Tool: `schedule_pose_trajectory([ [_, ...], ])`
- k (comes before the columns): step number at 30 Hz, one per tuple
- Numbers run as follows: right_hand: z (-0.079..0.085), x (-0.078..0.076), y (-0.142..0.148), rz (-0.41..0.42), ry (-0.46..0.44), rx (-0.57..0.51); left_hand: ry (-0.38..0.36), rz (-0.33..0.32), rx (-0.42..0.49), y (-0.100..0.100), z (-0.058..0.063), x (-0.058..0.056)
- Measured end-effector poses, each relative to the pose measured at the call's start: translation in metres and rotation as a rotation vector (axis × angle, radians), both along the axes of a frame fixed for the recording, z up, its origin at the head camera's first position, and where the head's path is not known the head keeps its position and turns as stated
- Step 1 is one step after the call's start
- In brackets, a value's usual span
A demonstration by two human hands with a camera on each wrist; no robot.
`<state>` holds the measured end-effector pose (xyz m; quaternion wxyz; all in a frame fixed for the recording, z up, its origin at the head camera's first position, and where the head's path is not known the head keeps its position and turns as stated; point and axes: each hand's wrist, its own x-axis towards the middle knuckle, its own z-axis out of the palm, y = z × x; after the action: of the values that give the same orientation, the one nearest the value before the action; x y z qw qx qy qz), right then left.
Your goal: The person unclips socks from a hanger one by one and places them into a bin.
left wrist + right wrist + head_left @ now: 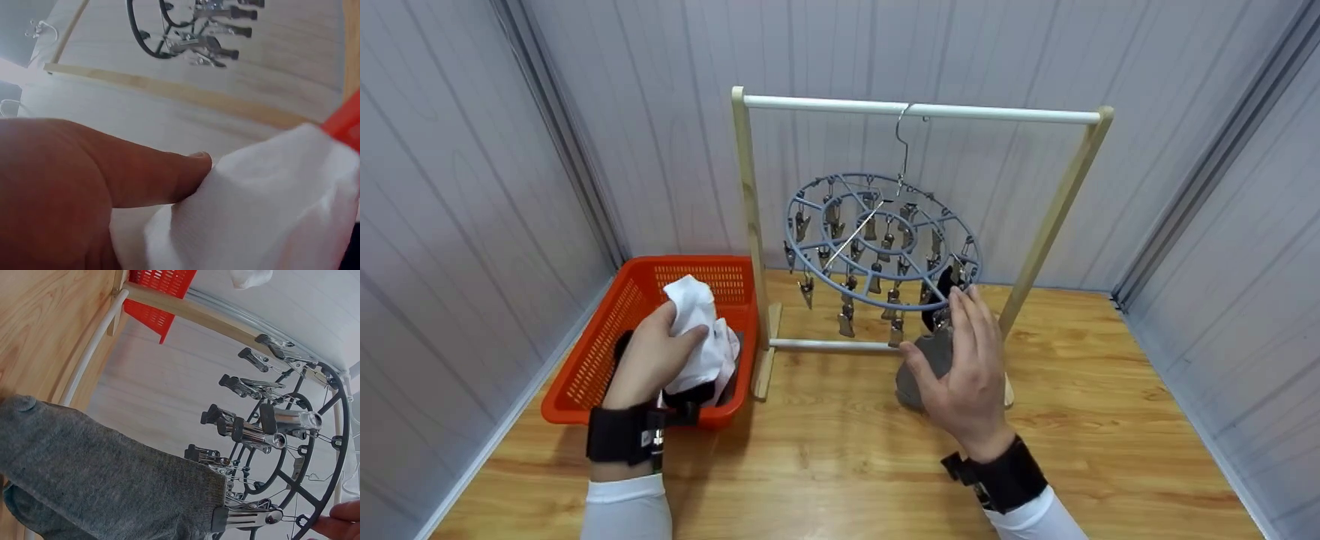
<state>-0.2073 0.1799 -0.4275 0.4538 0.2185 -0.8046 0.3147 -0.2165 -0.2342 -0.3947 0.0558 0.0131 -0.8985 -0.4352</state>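
Note:
My left hand (656, 356) pinches a white sock (694, 330) between thumb and fingers, above the red basket (577, 394). In the left wrist view, the thumb presses on the white sock (270, 202). My right hand (971, 367) has its fingers extended at the near right rim of a round blue-grey clip hanger (851, 289); fingertips (337, 523) show right at that rim in the right wrist view. Beside this hand a grey sock (118, 472) hangs from a metal clip (247, 517). Something black (936, 300) hangs behind it, partly hidden by the right hand.
The hanger hooks onto the white top bar (825, 103) of a wooden-sided rack and tilts down to the right. Several metal clips dangle beneath it. More white, black and grey cloth lies in the basket, left of the rack. Pale panel walls (1222, 225) enclose the wooden surface (1110, 420).

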Motion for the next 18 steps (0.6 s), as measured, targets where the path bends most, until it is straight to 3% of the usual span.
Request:
schedule_pose_trajectory([
  [6, 0.001, 0.0, 0.0, 0.001, 0.004, 0.005, -0.029, -0.019, -0.028, 0.0, -0.005, -0.004],
  [10, 0.001, 0.001, 0.0, 0.003, 0.0, 0.014, -0.035, -0.018, -0.1, 0.0, -0.01, -0.006],
  [18, 0.001, 0.002, -0.001, 0.006, -0.013, 0.02, -0.112, 0.127, -0.28, -0.008, -0.015, -0.005],
])
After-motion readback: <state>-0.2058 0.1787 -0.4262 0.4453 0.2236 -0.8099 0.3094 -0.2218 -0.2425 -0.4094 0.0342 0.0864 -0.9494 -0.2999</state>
